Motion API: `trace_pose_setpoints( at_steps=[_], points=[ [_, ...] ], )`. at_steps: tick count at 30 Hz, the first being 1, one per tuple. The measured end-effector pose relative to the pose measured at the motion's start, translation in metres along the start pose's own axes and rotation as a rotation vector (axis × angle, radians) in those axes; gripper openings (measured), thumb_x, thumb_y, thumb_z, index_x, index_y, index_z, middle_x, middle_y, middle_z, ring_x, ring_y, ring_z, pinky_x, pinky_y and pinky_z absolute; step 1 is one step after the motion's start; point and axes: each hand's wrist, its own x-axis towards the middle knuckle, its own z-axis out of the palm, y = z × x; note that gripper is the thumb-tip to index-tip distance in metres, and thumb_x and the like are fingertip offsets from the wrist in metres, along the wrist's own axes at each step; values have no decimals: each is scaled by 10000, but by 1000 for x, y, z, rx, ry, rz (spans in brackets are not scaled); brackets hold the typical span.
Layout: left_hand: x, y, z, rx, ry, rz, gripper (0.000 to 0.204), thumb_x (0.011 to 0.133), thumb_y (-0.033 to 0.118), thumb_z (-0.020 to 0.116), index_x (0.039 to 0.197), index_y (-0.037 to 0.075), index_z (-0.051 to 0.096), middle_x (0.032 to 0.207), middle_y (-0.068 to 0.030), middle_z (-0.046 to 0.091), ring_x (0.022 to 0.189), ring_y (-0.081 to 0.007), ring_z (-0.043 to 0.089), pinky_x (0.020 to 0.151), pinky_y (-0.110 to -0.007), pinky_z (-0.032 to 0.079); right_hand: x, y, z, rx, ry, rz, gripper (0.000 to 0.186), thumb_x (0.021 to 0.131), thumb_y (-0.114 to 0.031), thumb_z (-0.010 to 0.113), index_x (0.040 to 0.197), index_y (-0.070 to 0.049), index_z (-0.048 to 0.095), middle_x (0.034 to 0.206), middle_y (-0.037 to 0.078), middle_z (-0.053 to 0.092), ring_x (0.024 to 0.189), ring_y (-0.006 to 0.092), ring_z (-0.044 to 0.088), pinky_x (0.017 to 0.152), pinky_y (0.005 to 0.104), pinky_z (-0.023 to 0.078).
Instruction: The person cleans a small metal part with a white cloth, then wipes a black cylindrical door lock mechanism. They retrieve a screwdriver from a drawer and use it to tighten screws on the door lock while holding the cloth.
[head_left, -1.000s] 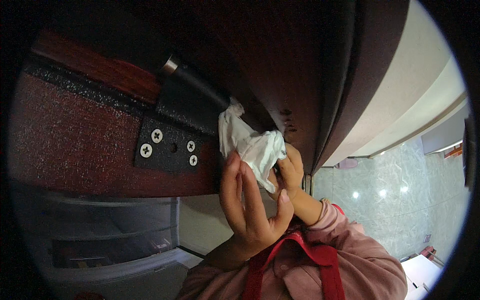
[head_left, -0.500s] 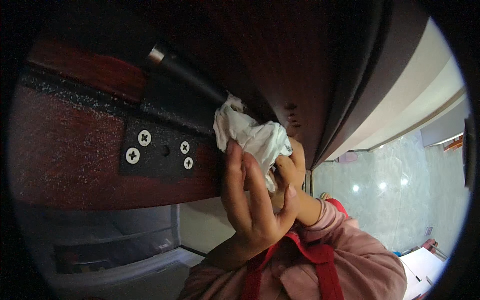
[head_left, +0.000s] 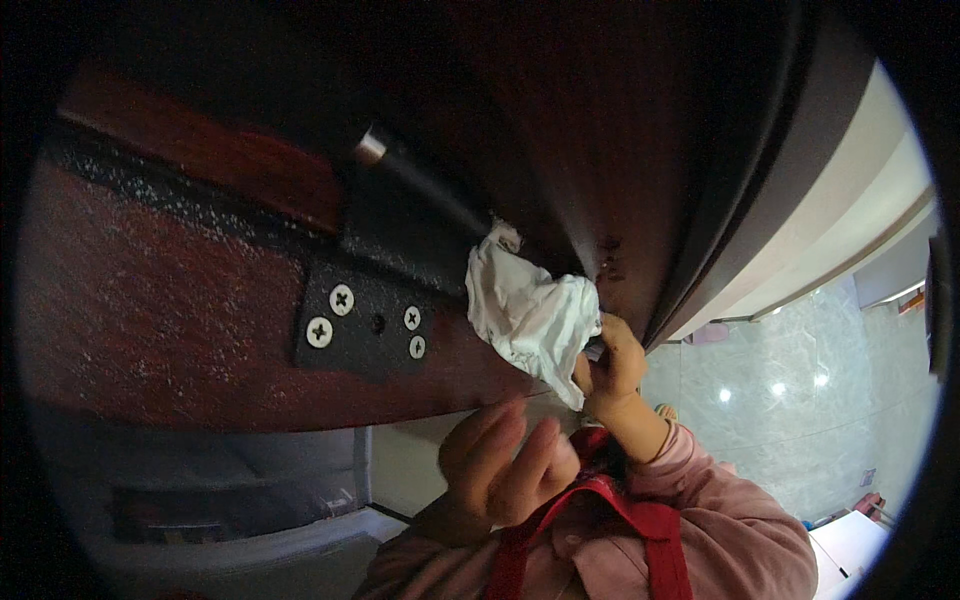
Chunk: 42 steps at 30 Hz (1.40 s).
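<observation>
My right hand grips a crumpled white cloth at its lower right end. The cloth's far end touches or lies right by the end of a black cylinder with a shiny metal tip. Below that cylinder, a black metal plate is fixed with several cross-head screws to the edge of a dark red-brown wooden panel. My left hand is below the cloth and apart from it, empty, its fingers half bent and slightly blurred.
White dust specks lie over the panel's left part and along a dark groove. A tall dark wooden surface rises on the right, beside a pale wall. Shiny tiled floor shows at the lower right, with a white surface.
My left hand has let go of the cloth and drawn back toward me. My right hand keeps its grip. The view has shifted, so the panel and plate appear further right and lower.
</observation>
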Motion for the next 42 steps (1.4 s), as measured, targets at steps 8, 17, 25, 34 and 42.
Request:
trace_pose_setpoints(
  at_steps=[8, 17, 25, 34, 42],
  points=[
    [-19, -30, 5, 150, 225, 99, 191, 759, 139, 580, 929, 58, 543, 943, -102, 499, 898, -231, 483, 785, -373, 409, 7, -19, 12, 105, -17, 183, 427, 741, -17, 692, 1118, 99, 528, 932, 224, 610, 776, 307, 595, 709, 323, 485],
    [-135, -41, -12, -124, -36, 69, 170, 747, 108, 608, 914, 126, 583, 1026, -54, 458, 848, -201, 510, 758, -349, 422, 20, -14, 6, -20, -82, 36, 479, 701, -57, 744, 1123, 41, 538, 878, 196, 624, 731, 312, 617, 661, 336, 499],
    [-26, -27, -12, 86, 55, -19, 110, 813, 120, 527, 900, 53, 518, 1005, -128, 429, 844, -242, 466, 725, -387, 434, 23, -11, 16, 24, 46, -127, 578, 664, -10, 760, 1174, -20, 489, 868, 212, 616, 665, 301, 612, 549, 325, 496],
    [-53, -28, -33, 211, 119, -42, 155, 809, 122, 542, 942, 42, 544, 1030, -147, 465, 907, -265, 482, 773, -406, 444, -24, -20, 33, 208, 76, 151, 598, 668, 10, 764, 1191, -20, 477, 869, 220, 618, 668, 298, 613, 558, 305, 493],
    [-44, -24, -34, 102, 59, -38, 177, 808, 111, 548, 967, 34, 549, 1033, -158, 470, 939, -260, 480, 780, -398, 446, 14, -9, 10, 45, 17, -103, 486, 642, -85, 811, 1024, 34, 534, 854, 223, 633, 678, 311, 642, 566, 337, 517]
  ],
)
